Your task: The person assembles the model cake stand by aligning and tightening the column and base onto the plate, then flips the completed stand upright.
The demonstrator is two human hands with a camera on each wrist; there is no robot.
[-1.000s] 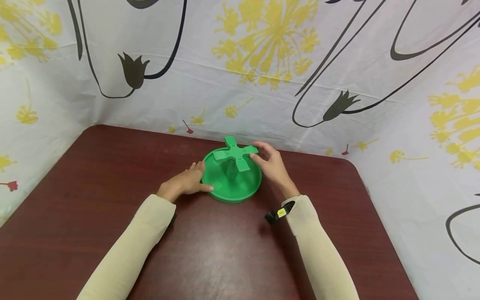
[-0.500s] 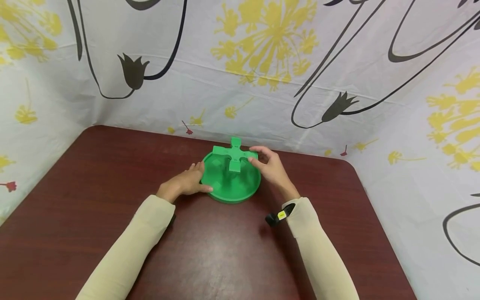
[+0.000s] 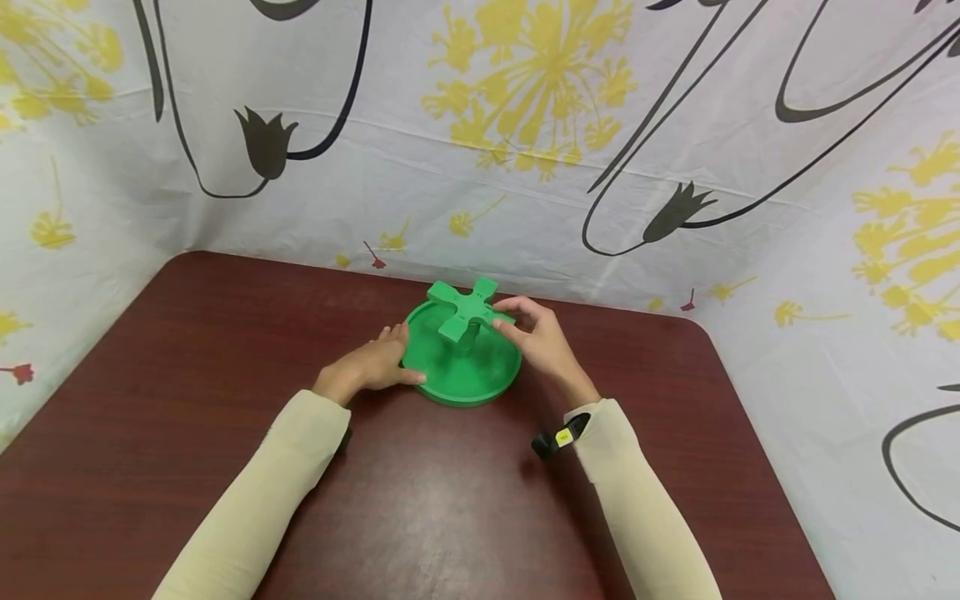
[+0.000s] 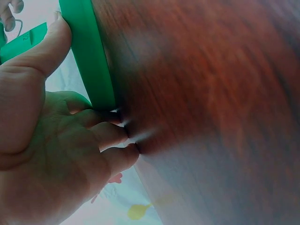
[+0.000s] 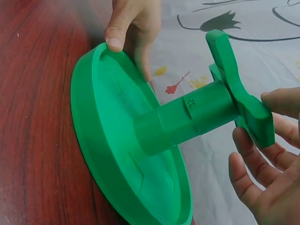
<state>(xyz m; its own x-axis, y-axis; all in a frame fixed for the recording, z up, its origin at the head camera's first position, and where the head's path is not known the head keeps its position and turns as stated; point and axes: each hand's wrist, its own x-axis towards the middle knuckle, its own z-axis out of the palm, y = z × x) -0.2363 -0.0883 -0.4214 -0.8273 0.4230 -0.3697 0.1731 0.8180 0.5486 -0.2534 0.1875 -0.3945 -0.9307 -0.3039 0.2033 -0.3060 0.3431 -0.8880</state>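
A green round dish with a raised rim lies on the table, and a thick post marked 32 rises from its middle. On top of the post sits a green cross-shaped handle with markings on its arms. My right hand pinches one arm of this handle, thumb above and fingers below, as the right wrist view shows. My left hand rests against the dish's left side; its thumb lies over the rim while the other fingers stretch along the outer wall down at the tabletop.
The dark red wooden table ends just behind the dish. Close beyond that edge hangs a pale sheet printed with flowers, and it also runs along both sides. A black strap with a small device sits at my right wrist.
The cross-shaped handle has turned clockwise as seen from above. My right hand has shifted slightly left and toward me with the handle's arm. The left hand and dish stay put.
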